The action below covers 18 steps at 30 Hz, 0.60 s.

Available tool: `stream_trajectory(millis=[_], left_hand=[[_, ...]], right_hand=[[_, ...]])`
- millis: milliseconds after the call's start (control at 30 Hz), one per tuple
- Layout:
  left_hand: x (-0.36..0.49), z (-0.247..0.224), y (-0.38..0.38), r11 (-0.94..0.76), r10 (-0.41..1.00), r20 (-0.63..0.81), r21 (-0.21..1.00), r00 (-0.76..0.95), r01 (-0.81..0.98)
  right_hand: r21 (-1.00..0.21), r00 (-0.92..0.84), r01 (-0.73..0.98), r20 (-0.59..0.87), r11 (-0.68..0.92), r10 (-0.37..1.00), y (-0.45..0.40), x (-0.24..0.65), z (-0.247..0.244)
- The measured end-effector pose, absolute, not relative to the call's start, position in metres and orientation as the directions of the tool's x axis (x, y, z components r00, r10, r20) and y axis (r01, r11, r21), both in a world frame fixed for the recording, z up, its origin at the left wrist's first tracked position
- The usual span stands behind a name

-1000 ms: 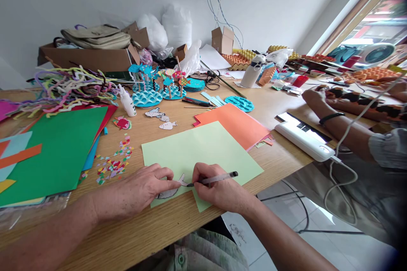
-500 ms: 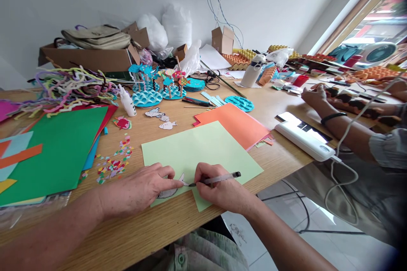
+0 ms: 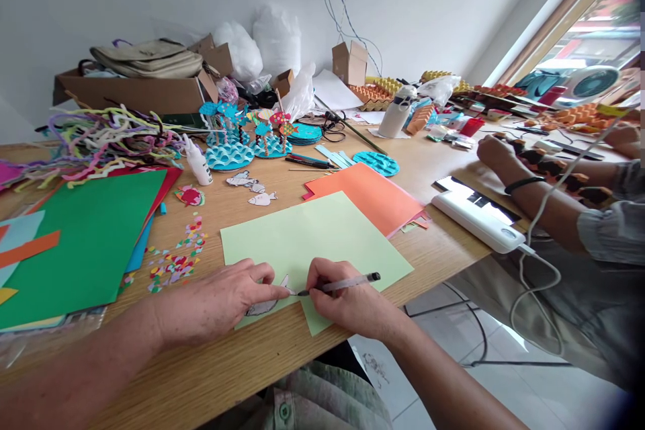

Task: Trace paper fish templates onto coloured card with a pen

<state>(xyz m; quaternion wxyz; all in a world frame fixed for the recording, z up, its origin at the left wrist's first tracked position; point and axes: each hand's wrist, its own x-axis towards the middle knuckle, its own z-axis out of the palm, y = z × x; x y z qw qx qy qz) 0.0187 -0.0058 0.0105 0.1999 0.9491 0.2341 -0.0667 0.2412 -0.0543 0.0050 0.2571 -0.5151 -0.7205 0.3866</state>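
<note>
A pale green sheet of paper (image 3: 312, 235) lies near the table's front edge, a notch cut from its lower side. On its lower left part is a paper fish cutout (image 3: 265, 306), partly under my left hand (image 3: 229, 295). The index finger of that hand is stretched out and rests on the fish's tail; nothing is gripped in it. My right hand (image 3: 337, 295) is closed around a pen (image 3: 353, 281) with a clear barrel. The pen tip touches the green sheet beside the tail and my left fingertip.
Orange sheets (image 3: 363, 195) lie behind the green one. At left are green card (image 3: 95, 235), paper confetti (image 3: 176, 262) and a glue bottle (image 3: 196, 160). Decorated blue stands (image 3: 229, 156) stand further back. At right are a white corded device (image 3: 476, 222) and another person's hand (image 3: 496, 151).
The view has shifted slightly, moving the scene a little to the left. My hands, the pen and the fish cutout keep nearly the same positions on the sheet.
</note>
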Motion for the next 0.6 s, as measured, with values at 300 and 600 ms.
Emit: stream_trajectory(millis=[300, 600], left_hand=[[0.0183, 0.0082, -0.0051, -0.807, 0.414, -0.235, 0.353, 0.880, 0.474], [0.0185, 0.0106, -0.0062, -0.798, 0.413, -0.241, 0.369, 0.878, 0.476]], right_hand=[[-0.835, -0.304, 0.521, 0.012, 0.177, 0.953, -0.0567, 0.2415, 0.0000], [-0.817, -0.316, 0.544, 0.012, 0.191, 0.949, -0.0584, 0.2398, 0.0025]])
